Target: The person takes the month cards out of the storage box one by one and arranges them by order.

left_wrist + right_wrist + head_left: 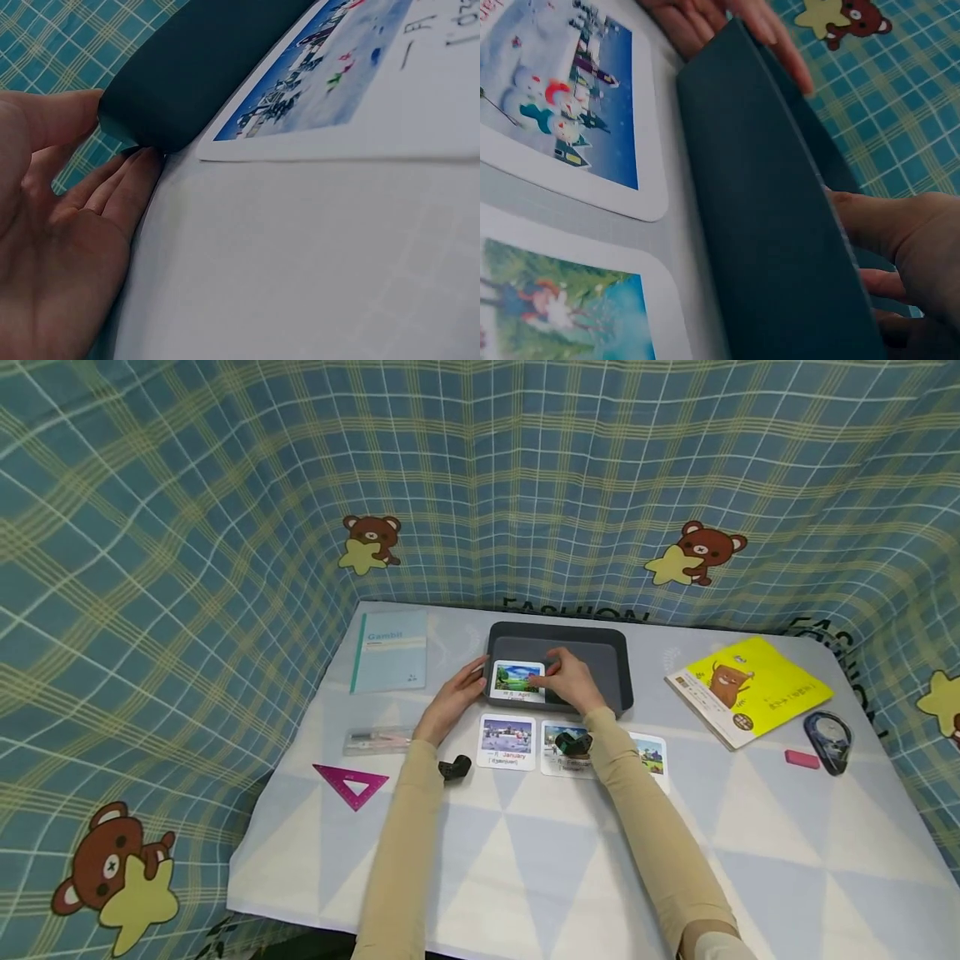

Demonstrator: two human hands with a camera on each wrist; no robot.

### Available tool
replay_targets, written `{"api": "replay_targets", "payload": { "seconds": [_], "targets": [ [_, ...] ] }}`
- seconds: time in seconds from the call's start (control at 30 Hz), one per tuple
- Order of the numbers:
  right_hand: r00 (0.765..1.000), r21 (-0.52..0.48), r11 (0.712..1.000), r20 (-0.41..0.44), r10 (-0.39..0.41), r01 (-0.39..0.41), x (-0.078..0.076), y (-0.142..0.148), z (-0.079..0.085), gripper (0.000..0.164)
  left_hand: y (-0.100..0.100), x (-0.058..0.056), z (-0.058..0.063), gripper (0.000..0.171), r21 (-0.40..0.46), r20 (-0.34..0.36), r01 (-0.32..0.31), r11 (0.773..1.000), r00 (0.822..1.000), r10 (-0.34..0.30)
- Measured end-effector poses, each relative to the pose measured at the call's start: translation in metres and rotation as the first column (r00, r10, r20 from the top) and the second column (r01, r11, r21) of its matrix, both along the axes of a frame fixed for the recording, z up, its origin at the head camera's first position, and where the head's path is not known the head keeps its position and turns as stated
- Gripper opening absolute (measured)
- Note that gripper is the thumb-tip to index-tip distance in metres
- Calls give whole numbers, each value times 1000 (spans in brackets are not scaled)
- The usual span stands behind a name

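A dark grey tray (615, 660) stands at the table's middle. Inside its front left corner lies an April picture card (517, 678), the bottom of its text cut off by the front wall. My left hand (455, 697) is at the tray's left side, straight fingers touching the corner wall in the left wrist view. My right hand (576, 683) reaches over the front wall, a fingertip at the April card's right edge and another finger raised apart from it. A January card (507, 739) and a February card (555, 768) lie in front of the tray.
Another picture card (652, 756) is partly behind my right forearm. Left are a light blue notebook (390, 652), a clear case (375, 742) and a magenta set square (351, 785). Right are a yellow book (765, 681), a pink eraser (802, 759) and a correction tape (828, 739).
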State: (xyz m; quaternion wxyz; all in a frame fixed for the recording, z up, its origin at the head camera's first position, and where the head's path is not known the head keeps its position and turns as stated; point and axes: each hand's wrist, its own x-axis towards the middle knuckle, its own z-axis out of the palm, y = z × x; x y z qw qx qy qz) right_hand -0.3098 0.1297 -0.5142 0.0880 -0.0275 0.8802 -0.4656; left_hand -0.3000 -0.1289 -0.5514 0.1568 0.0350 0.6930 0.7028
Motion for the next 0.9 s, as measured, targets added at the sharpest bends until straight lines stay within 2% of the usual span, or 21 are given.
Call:
{"api": "replay_targets", "payload": {
  "seconds": [0.17, 0.3, 0.47, 0.67, 0.9],
  "targets": [
    [1000, 85, 996, -18, -18, 19, -9, 2, -6, 61, 8, 0, 3, 50, -4, -4, 31, 999, 999, -31],
    [999, 97, 995, -49, -17, 22, -14, 2, -5, 53, 8, -2, 8, 50, -11, -31, 24, 1000, 999, -24],
    [997, 62, 998, -67, -24, 28, -16, 2, -3, 49, 4, -2, 11, 51, -33, -19, 18, 999, 1000, -19],
    [991, -9, 999, -132, -32, 31, -13, -2, -6, 47, -1, 0, 4, 51, -11, -18, 12, 1000, 1000, -12],
    [982, -12, 999, -183, -36, 34, -12, -2, 0, 51, -4, -1, -1, 51, -5, -7, 6, 1000, 1000, -6]
  ]
}}
